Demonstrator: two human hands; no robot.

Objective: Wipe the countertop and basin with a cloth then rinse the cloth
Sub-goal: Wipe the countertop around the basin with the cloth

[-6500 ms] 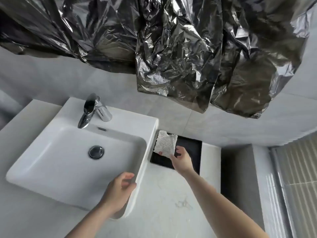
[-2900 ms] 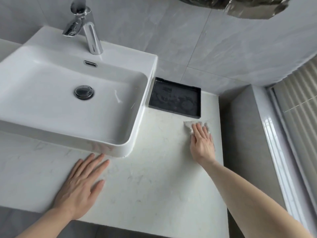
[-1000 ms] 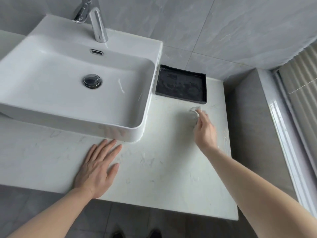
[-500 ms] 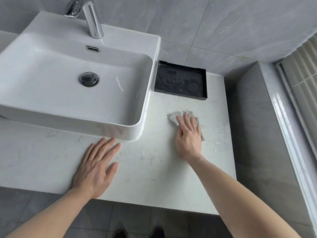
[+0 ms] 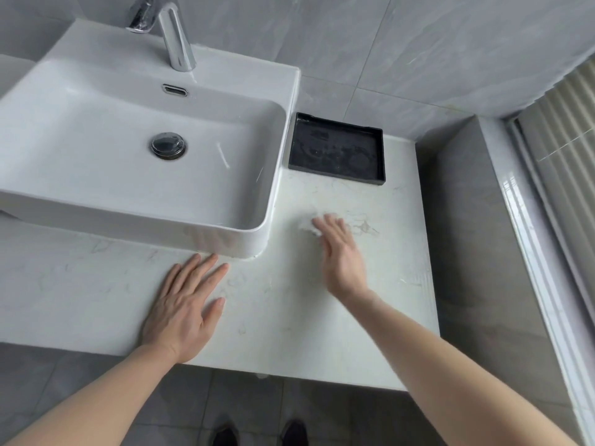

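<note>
My right hand (image 5: pixel 341 255) presses flat on a small white cloth (image 5: pixel 307 225) on the pale marble countertop (image 5: pixel 392 284), just right of the basin's front corner. Only a blurred edge of the cloth shows beyond my fingertips; the remainder is hidden under the hand. My left hand (image 5: pixel 186 304) lies flat, fingers spread, on the countertop below the basin's front rim, holding nothing. The white rectangular basin (image 5: pixel 270 175) sits on the counter at the left, with a round chrome drain (image 5: pixel 168 145) and a chrome tap (image 5: pixel 167 30) at the back.
A black square tray (image 5: pixel 380 162) lies on the counter between the basin and the grey tiled wall. A grey ledge (image 5: pixel 467 220) bounds the counter on the right, with a window frame beyond. The counter's front edge runs below my hands, with floor tiles and shoes underneath.
My right hand has slid the cloth over the counter, from near the tray's right corner leftward toward the basin's corner. My left hand has stayed flat in the same place.
</note>
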